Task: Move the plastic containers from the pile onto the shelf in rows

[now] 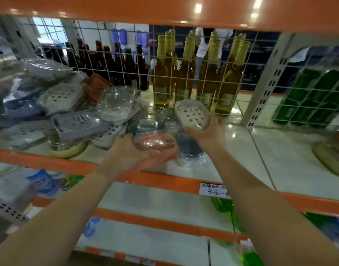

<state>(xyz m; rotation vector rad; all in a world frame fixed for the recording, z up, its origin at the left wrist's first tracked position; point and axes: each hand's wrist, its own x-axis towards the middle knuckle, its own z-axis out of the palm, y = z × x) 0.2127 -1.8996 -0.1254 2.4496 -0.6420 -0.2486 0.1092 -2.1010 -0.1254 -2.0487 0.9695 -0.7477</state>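
Observation:
A pile of wrapped plastic containers [72,112] covers the left half of the white shelf [280,162]. My left hand [137,154] holds a pink wrapped container [155,142] from below, just above the shelf's front edge. My right hand [207,135] grips a white perforated soap dish [192,114], tilted and lifted above the shelf, in front of the yellow bottles. A bluish clear container [189,148] and a clear one with a label [147,124] lie on the shelf between my hands.
A wire grid [137,73] backs the shelf, with brown bottles [107,62], yellow bottles [201,72] and green bottles [314,96] behind it. An orange shelf [164,10] hangs overhead. A yellowish container [332,158] lies at the right. A price tag [214,190] sticks on the orange front edge.

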